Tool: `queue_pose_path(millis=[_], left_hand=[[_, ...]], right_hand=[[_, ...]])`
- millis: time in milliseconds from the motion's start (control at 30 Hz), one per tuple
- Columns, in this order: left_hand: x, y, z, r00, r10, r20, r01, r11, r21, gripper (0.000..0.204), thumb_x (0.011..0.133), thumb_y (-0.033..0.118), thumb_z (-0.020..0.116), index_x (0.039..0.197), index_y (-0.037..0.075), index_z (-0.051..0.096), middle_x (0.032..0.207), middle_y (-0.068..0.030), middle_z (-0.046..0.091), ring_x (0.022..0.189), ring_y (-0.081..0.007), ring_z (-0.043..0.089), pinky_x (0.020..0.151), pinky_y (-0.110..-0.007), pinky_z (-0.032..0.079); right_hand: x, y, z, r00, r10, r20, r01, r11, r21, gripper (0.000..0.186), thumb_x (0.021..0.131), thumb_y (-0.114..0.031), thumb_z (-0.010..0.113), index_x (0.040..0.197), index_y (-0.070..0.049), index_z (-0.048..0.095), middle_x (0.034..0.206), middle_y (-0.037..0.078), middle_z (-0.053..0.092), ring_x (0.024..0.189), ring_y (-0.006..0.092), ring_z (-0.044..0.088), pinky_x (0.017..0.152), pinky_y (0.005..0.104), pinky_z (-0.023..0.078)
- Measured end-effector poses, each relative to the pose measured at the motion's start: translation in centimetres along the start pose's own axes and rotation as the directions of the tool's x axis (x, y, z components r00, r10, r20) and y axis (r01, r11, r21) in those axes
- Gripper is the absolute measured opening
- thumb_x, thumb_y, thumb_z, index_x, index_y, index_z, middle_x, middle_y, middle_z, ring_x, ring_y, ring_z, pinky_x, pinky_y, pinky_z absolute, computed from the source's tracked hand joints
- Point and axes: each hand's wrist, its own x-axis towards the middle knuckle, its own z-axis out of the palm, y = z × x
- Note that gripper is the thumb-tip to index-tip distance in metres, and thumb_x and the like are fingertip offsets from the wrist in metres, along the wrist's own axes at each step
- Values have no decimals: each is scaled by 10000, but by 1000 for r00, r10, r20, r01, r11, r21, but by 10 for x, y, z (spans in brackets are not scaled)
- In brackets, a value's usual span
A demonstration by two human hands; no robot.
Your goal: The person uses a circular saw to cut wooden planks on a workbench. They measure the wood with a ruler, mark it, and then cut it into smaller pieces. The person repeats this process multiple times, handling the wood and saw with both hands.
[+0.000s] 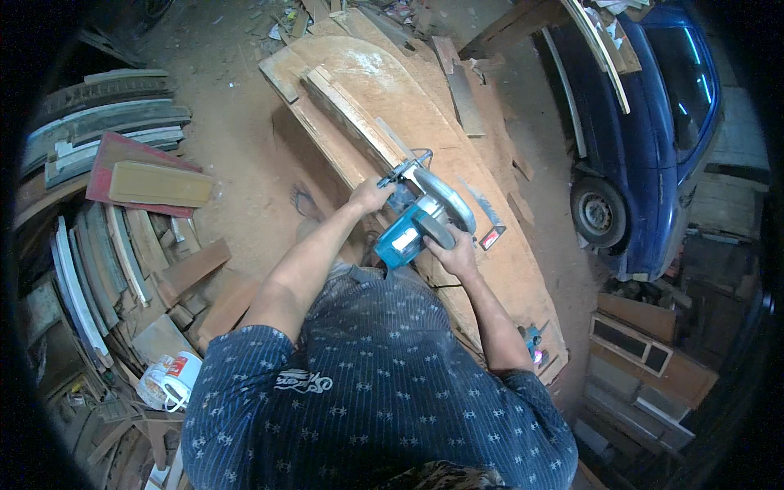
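A teal circular saw (400, 238) with a silver blade guard sits over the near end of a long narrow wooden plank (355, 114). My right hand (456, 251) is wrapped around the saw's dark rear handle. At the saw's front edge, beside the plank, my left hand (371, 196) is closed on the front of the saw; its fingertips are partly hidden. The plank lies lengthwise on a wooden workbench (510, 282). Just right of the saw, a flat metal tool with a red-and-black end (492, 238) rests on the bench. The saw's blade itself is hidden.
Stacked timber (114, 106) and a white bucket (181, 377) stand at the left. A blue car (653, 155) is parked at the right, above wooden panels (645, 351). A small teal tool (532, 339) lies on the bench's near right end.
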Motion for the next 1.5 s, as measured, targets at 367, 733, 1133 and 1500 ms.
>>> queue_pose_path(millis=[367, 733, 1133, 1500], left_hand=[[11, -3, 14, 999, -18, 29, 18, 1000, -13, 549, 916, 553, 597, 1084, 51, 741, 978, -133, 747, 886, -278, 700, 839, -428, 535], [-12, 4, 6, 995, 43, -89, -50, 996, -79, 384, 926, 400, 653, 934, 19, 696, 734, -67, 666, 578, -160, 615, 553, -333, 499], [-37, 33, 9, 974, 62, -220, -72, 997, -37, 425, 918, 460, 671, 912, 40, 731, 663, -75, 635, 571, -190, 616, 579, -371, 497], [-12, -1, 20, 941, 198, -274, -188, 980, 65, 469, 898, 445, 671, 1013, -5, 738, 949, -208, 741, 894, -311, 704, 831, -410, 512]], right_hand=[[3, 5, -15, 999, -13, 31, 11, 999, 37, 461, 819, -371, 810, 1108, -19, 739, 975, 199, 755, 925, 298, 736, 844, 420, 552], [-2, 2, -4, 992, -114, -52, 116, 993, 29, 421, 791, -350, 808, 1044, -19, 749, 911, 234, 730, 840, 387, 718, 780, 438, 555], [-12, -1, -19, 987, -154, -35, 156, 986, 57, 469, 797, -423, 786, 994, -1, 731, 847, 268, 704, 808, 422, 699, 753, 467, 534], [-10, 27, -6, 979, -202, -36, 203, 978, 55, 498, 788, -428, 794, 995, 20, 725, 890, 274, 709, 852, 438, 698, 796, 493, 528]])
